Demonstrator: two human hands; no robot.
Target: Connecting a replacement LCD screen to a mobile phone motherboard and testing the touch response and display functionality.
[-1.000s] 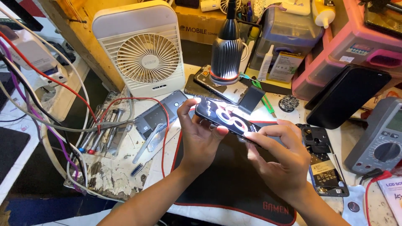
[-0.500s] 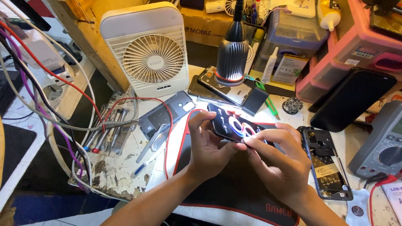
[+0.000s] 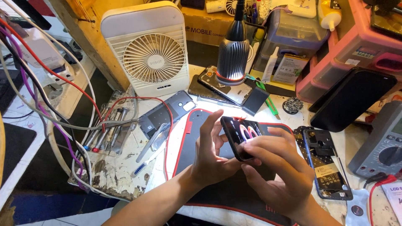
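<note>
Above the dark work mat (image 3: 197, 138) with its red edging, a black phone (image 3: 239, 137) with a bright swirl on its lit screen is held tilted between both hands. One hand, the left hand (image 3: 209, 157), cradles its near edge with fingers spread upward, while the right hand (image 3: 278, 167) closes over its lower end from the right, fingers curled around it. Beside the mat on the right lies 1 opened phone frame (image 3: 324, 165) with its insides bare; a grey back cover (image 3: 167, 114) and some tweezers (image 3: 148, 142) lie to the left. Behind stand a white fan (image 3: 150, 52) and a lamp (image 3: 232, 54). Held only by its edges, the phone could slip and strike the crowded surface (image 3: 121, 167), or knock the exposed frame nearby.
</note>
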